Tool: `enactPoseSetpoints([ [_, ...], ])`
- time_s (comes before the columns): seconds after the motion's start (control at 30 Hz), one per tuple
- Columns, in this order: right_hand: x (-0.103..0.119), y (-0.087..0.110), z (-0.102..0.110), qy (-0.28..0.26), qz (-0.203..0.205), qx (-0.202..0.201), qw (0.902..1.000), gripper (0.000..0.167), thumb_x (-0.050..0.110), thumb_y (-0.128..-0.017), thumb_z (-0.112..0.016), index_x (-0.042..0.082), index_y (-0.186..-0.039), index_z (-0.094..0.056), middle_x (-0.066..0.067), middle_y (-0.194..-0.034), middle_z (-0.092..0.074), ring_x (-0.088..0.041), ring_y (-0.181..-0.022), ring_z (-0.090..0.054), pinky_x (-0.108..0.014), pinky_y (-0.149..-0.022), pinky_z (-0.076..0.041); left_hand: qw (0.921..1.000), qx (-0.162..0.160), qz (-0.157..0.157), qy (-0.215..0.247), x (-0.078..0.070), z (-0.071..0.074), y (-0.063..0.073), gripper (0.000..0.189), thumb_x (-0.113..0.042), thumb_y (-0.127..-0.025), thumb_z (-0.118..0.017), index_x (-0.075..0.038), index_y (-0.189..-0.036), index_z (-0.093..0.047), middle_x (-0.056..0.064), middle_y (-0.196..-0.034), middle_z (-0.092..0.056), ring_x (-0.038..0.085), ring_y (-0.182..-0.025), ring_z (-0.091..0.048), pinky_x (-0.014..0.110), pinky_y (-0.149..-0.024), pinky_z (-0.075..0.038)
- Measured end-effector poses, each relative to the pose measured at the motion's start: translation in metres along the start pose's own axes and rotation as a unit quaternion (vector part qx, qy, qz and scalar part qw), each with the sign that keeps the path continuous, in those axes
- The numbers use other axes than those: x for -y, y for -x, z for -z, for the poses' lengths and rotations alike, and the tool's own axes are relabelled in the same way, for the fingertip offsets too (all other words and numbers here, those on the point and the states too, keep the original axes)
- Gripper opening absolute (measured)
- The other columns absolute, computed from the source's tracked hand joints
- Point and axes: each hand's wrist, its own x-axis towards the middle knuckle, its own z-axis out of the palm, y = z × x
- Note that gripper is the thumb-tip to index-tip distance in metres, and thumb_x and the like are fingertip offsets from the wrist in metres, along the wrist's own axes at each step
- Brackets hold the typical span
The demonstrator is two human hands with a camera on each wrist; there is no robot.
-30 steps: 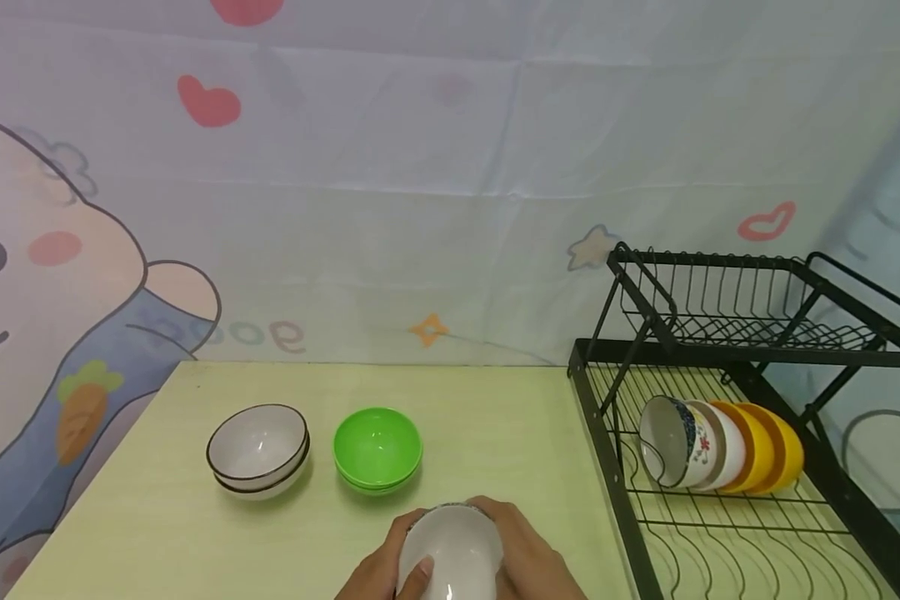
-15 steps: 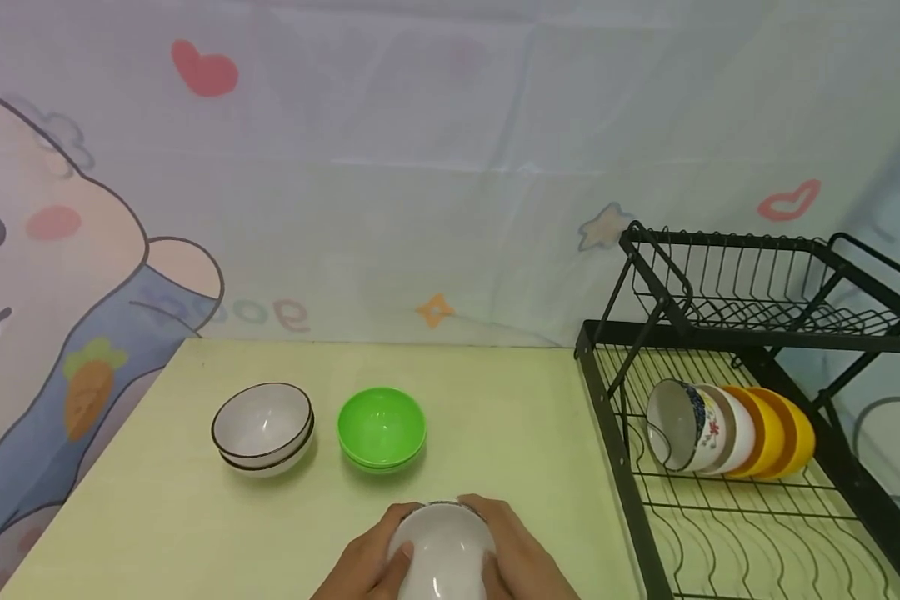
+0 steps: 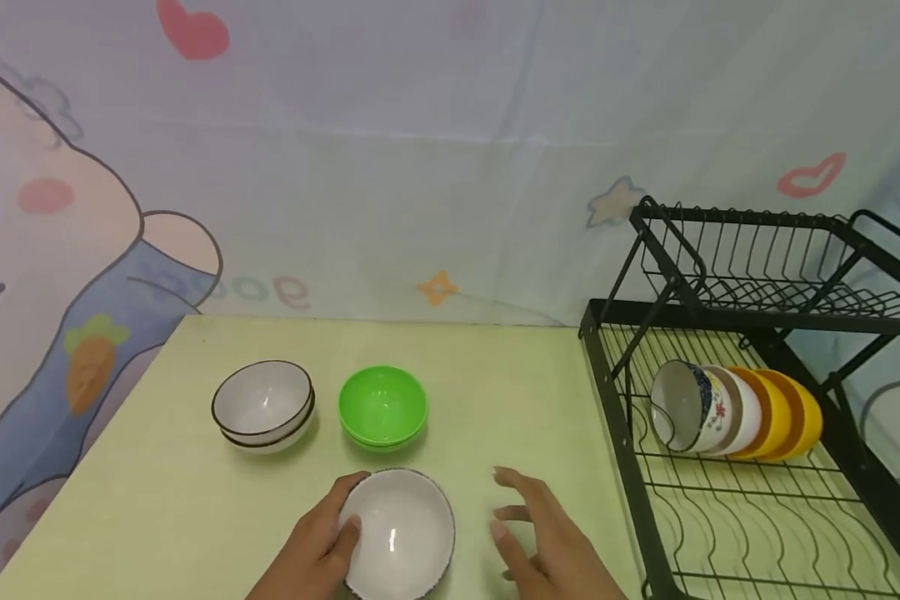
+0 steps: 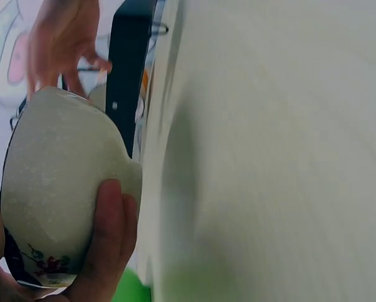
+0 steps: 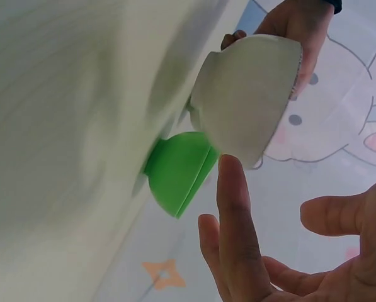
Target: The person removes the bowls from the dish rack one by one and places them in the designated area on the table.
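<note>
At the head view's bottom centre, the left hand (image 3: 315,540) grips 1 white bowl (image 3: 401,537) by its side. The right hand (image 3: 560,543), fingers spread wide, hangs apart at lower right. Stacked green bowls (image 3: 382,408) stand near centre.

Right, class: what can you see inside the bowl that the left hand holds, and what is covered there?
Inside the bowl, only its white surface and a bright reflection show. The thumb of the left hand laps over the rim, covering a small patch.

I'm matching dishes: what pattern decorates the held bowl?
The bowl has reddish flowers and dark trim; clearest: left wrist view.
</note>
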Motion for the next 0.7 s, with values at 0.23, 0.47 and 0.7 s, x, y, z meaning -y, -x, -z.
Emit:
enactPoseSetpoints([
  [0.23,-0.003,0.002,0.009,-0.006,-0.033,-0.011,0.9994,0.047,0.038,-0.101,-0.057,0.032,-0.145,-0.040,-0.001,-0.147,-0.044,-0.032,-0.121,-0.062,-0.022,-0.061,-0.056,0.9953,-0.038,0.079,-0.039,0.014,0.023,0.008,0.047,0.000,-0.097,-0.051,-0.012,-0.142,-0.046,0.008,-0.138,-0.058,0.022,-0.124,-0.057,0.047,-0.102,-0.049],
  [0.47,-0.003,0.002,0.010,-0.003,-0.029,-0.024,0.9993,0.046,0.030,-0.102,-0.057,0.033,-0.144,-0.041,-0.001,-0.145,-0.046,-0.030,-0.118,-0.063,-0.022,-0.060,-0.056,0.9909,-0.043,0.096,-0.084,0.030,0.045,0.019,0.047,-0.001,-0.097,-0.051,-0.008,-0.143,-0.042,0.017,-0.140,-0.057,0.031,-0.124,-0.057,0.051,-0.099,-0.049],
  [0.7,-0.003,0.003,0.011,0.000,-0.020,-0.034,0.9992,0.044,0.028,-0.102,-0.056,0.034,-0.144,-0.042,0.000,-0.145,-0.046,-0.031,-0.117,-0.063,-0.022,-0.060,-0.056,0.9856,-0.056,0.103,-0.122,0.046,0.063,0.028,0.047,-0.001,-0.096,-0.052,-0.005,-0.142,-0.042,0.023,-0.135,-0.059,0.035,-0.117,-0.061,0.047,-0.089,-0.053],
])
